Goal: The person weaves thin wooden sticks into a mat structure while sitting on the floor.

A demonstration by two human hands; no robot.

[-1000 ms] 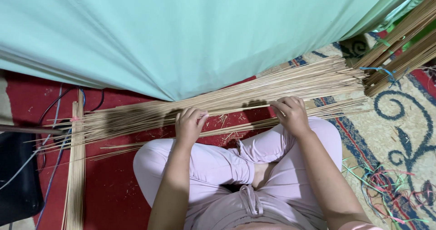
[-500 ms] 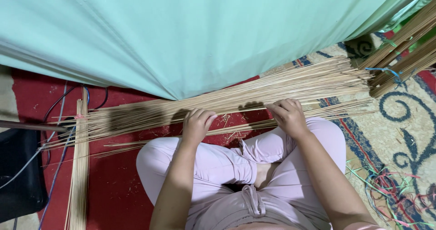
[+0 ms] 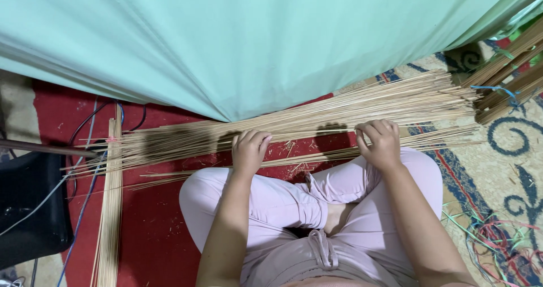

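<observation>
I'm seeing the far edge of the sticks (image 3: 317, 123) slipping under the green cloth (image 3: 254, 38), so I can't tell how deep the pile runs; the fingertips of both hands are curling out of sight too. The sticks are lying on the red mat (image 3: 153, 230) and the rug (image 3: 498, 168) in front of my crossed legs (image 3: 294, 202), their long axis running left to right and rising toward the right — thin ends fanning out at the left. My left hand (image 3: 249, 149) is resting half-curled on the bundle's near edge; whether it is pinching a stick I cannot tell. My right hand (image 3: 380, 142) is bending its fingers over a few near sticks, loosely closed — a firm hold isn't visible.
</observation>
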